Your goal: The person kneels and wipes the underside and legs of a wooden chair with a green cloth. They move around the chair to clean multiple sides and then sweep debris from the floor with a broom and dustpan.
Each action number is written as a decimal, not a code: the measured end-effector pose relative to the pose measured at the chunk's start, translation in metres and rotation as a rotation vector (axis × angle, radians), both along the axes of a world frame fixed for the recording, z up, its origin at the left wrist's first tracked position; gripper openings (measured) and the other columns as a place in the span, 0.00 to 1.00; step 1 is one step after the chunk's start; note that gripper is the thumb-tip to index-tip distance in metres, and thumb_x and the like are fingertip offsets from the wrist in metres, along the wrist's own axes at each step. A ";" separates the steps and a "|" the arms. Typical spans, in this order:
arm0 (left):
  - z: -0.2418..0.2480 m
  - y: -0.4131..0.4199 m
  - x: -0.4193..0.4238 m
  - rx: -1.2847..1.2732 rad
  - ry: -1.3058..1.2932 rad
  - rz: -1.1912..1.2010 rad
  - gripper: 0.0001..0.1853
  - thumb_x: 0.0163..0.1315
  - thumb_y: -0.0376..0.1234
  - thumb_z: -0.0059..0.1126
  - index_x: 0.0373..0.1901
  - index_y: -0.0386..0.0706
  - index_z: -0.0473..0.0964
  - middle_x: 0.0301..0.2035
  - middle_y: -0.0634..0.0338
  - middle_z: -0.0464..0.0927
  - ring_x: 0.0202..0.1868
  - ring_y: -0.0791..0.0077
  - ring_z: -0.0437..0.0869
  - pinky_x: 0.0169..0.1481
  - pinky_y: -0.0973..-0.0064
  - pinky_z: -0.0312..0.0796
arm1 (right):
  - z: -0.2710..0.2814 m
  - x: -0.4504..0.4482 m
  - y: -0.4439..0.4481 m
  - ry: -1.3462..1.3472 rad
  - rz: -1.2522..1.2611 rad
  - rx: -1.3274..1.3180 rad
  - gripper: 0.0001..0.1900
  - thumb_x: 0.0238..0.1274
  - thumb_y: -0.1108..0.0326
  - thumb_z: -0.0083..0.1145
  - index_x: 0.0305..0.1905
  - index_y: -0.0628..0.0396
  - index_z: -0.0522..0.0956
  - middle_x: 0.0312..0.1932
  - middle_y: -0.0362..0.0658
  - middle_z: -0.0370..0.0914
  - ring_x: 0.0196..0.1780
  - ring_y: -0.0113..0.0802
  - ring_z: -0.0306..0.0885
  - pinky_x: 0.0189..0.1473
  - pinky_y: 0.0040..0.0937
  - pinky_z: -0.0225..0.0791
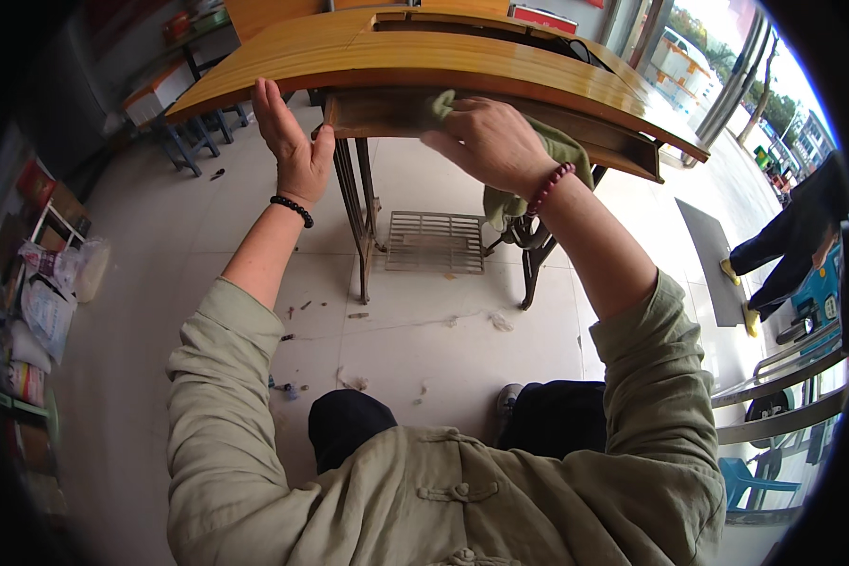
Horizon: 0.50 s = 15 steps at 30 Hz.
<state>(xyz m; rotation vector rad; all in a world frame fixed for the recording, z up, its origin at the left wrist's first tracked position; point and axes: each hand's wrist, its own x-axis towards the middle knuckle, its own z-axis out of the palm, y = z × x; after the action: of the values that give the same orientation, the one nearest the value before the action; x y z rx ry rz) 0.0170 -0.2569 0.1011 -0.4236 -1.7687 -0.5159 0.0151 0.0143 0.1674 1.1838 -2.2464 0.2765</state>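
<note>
Before me stands a treadle sewing machine table with a varnished wooden top (304, 60). Under its front edge runs a long, shallow wooden drawer or tray (375, 113). My left hand (293, 145) is raised at the left end of this tray, holding nothing. Its fingers lean toward the tabletop's edge, with the thumb apart near the tray's corner. A green cloth (562, 145) is in my right hand (492, 134), in front of the tray. One end bunches at the fingers, slightly blurred, while the rest hangs behind my wrist. Below is the iron treadle (435, 240).
Small scraps (357, 315) and bits of thread lie on the tiled floor (424, 354). Packages and bags (46, 311) are piled at the left. A person (785, 240) stands on the right near a grey mat (711, 262). A blue plastic stool (750, 481) is lower right.
</note>
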 end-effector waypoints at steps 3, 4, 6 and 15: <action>-0.011 0.010 0.001 0.221 0.002 -0.020 0.42 0.57 0.30 0.55 0.70 0.33 0.43 0.69 0.42 0.44 0.71 0.46 0.45 0.74 0.53 0.38 | 0.005 -0.006 -0.059 -0.069 0.026 0.042 0.20 0.64 0.51 0.50 0.30 0.57 0.81 0.28 0.49 0.79 0.39 0.48 0.79 0.42 0.45 0.71; -0.016 0.015 0.003 0.305 -0.002 0.090 0.37 0.61 0.30 0.56 0.68 0.36 0.48 0.65 0.46 0.53 0.68 0.53 0.55 0.72 0.58 0.48 | 0.007 -0.008 -0.072 -0.067 0.002 0.078 0.20 0.64 0.50 0.50 0.30 0.58 0.80 0.26 0.49 0.79 0.36 0.49 0.79 0.40 0.45 0.71; -0.023 0.023 0.004 0.801 -0.236 -0.490 0.34 0.65 0.31 0.54 0.68 0.39 0.48 0.64 0.50 0.57 0.66 0.59 0.61 0.70 0.63 0.54 | 0.010 -0.008 -0.090 -0.039 0.008 0.100 0.22 0.63 0.50 0.51 0.31 0.60 0.78 0.23 0.51 0.79 0.32 0.50 0.79 0.36 0.44 0.72; -0.037 0.034 0.004 1.126 -0.398 -1.173 0.29 0.71 0.37 0.48 0.70 0.43 0.53 0.59 0.63 0.67 0.60 0.75 0.70 0.65 0.74 0.63 | -0.002 0.004 -0.127 -0.098 -0.087 -0.149 0.21 0.54 0.54 0.54 0.40 0.66 0.73 0.31 0.55 0.82 0.38 0.48 0.83 0.42 0.39 0.73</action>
<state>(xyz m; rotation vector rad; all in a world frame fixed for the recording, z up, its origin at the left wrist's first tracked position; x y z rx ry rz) 0.0212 -0.2230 0.0644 -0.5077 -1.1156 -2.3711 0.0186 -0.1131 0.1655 1.0120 -2.3101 0.4672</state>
